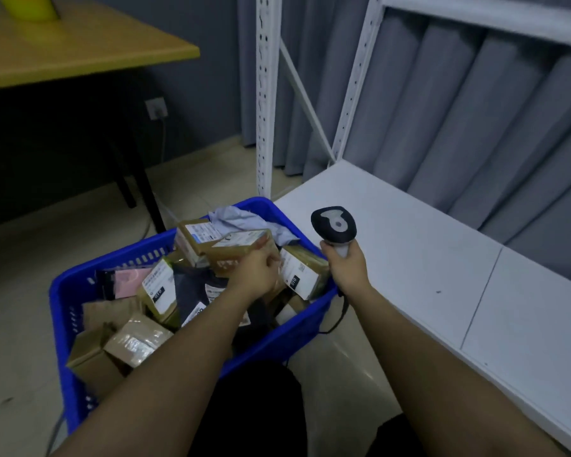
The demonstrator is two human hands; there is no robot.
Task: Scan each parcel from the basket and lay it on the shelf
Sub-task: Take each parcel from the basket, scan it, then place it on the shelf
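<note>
A blue plastic basket (70, 285) on the floor is full of several parcels: brown cardboard boxes with white labels, dark bags and a pink bag (129, 278). My left hand (256, 270) reaches into the basket and grips a small brown box (241, 247) with a white label on top. My right hand (346, 267) holds the grey handle of a black and grey barcode scanner (333, 224) upright, just right of the basket over the shelf's edge. The white shelf board (442, 258) lies low at the right, with no parcel on it.
White perforated shelf posts (264, 94) rise behind the basket, with a grey curtain behind them. A yellow-topped table (80, 51) stands at the upper left on black legs. A wall socket (157, 108) sits below it. The scanner's black cable (342, 311) hangs by the basket.
</note>
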